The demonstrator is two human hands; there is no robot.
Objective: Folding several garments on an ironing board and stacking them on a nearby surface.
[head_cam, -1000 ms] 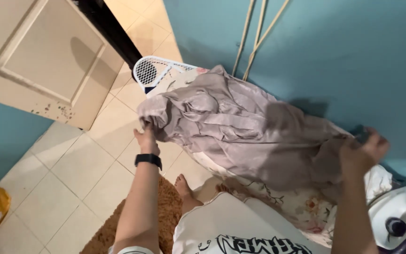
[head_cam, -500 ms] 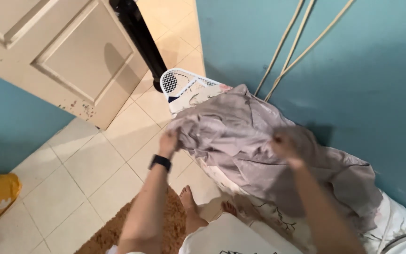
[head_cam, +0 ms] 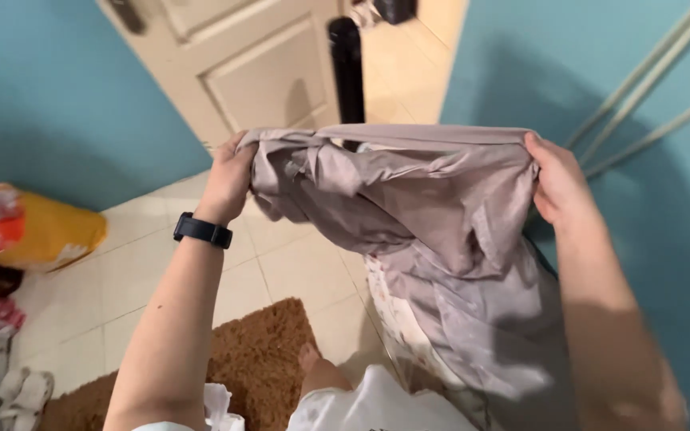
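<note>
Both hands are up and the grey cloth [head_cam: 409, 207] is off the board, held in the air in front of the door [head_cam: 257, 64]. The left hand [head_cam: 225, 179] has its grip clamped on one bunched corner, and the right hand [head_cam: 557, 187] pinches the opposite end, so the top edge runs taut between them. That much looks done: the cloth is lifted and spread along one edge. What is left, I judge, is the rest of it, because the lower part hangs crumpled and drapes down onto the floral board cover [head_cam: 389, 307] below. Under the cloth lies a brown mat [head_cam: 257, 351] with a bare foot on it. A yellow bag [head_cam: 41, 231] sits well left of the cloth, against the blue wall. Poles lean, probably on the wall, right of the cloth.
</note>
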